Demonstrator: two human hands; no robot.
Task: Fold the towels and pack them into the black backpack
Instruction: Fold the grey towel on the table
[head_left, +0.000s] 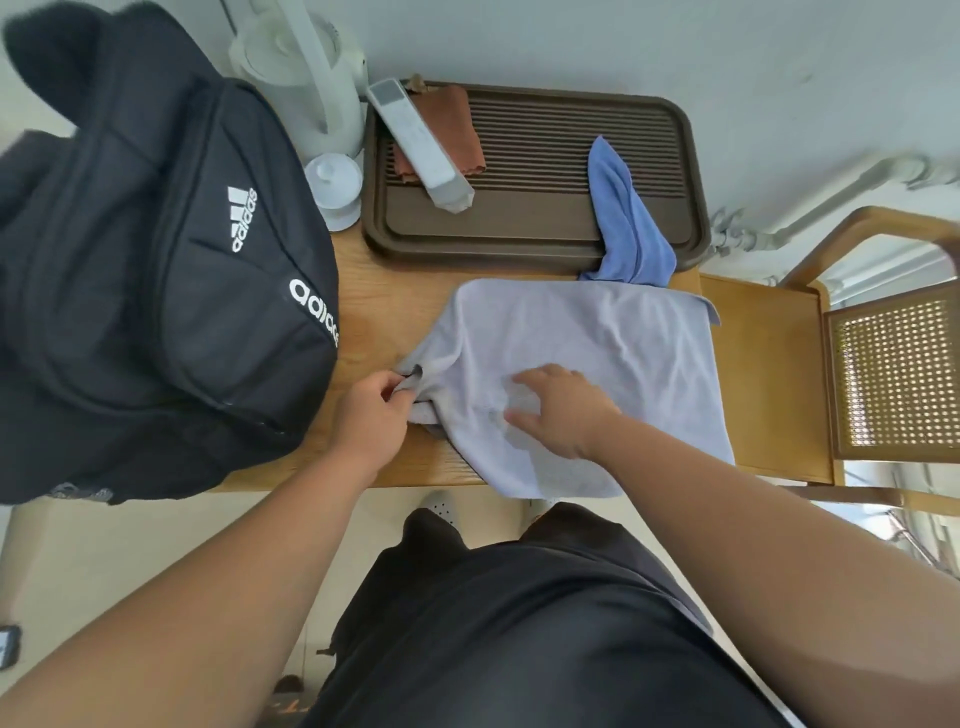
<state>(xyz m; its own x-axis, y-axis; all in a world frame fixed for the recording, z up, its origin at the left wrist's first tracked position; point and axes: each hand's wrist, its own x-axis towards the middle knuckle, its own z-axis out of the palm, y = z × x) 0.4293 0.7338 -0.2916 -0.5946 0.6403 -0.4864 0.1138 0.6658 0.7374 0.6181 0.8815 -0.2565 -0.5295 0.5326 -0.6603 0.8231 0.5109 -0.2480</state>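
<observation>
A pale grey towel (597, 338) lies spread on the wooden table (374, 296), its near edge hanging over the front. My left hand (371, 410) pinches the towel's bunched left corner. Fingers spread, my right hand (558, 408) presses flat on the towel's near middle. The black backpack (156, 260) with white logos stands at the table's left, its opening not visible. A blue towel (628, 223) lies crumpled across the right side of the brown tray, its end touching the grey towel's far edge.
A brown slatted tray (535, 228) at the back holds a rust-coloured cloth (452, 124) and a white remote (415, 135). A white kettle (306, 73) and a small white lidded cup (335, 187) stand behind the backpack. A wooden cane chair (883, 364) stands on the right.
</observation>
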